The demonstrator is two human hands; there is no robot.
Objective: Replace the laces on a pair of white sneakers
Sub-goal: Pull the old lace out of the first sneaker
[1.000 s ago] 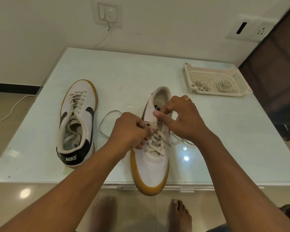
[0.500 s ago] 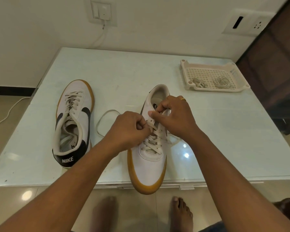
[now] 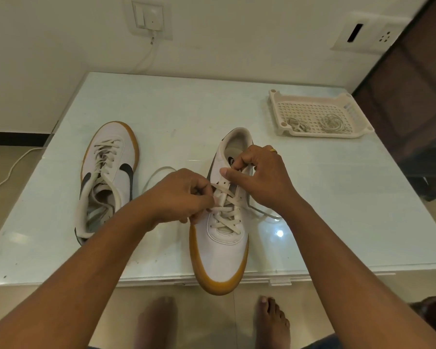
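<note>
Glass table [image 3: 186, 117]: left hand [image 3: 179, 195] curled, pinching lace [image 3: 224, 192] on sneaker [image 3: 222, 253]; right hand [image 3: 259, 177] pinching lace farther up.

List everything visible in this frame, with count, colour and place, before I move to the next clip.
table: one, pale glass top, centre
sneaker being laced: one, white with tan sole, mid-table, toe over near edge
lace: one, off-white, partly threaded through that sneaker
second sneaker: one, white with black swoosh, left on table
tray: one, white, perforated, table's far right
coiled laces: two bundles, pale, in tray
wall plates: two, white, wall behind
cable: one, white, hanging from left plate
feet: two, bare, floor below
left hand: one, pinching lace
right hand: one, gold ring, pinching lace near top eyelets
</note>
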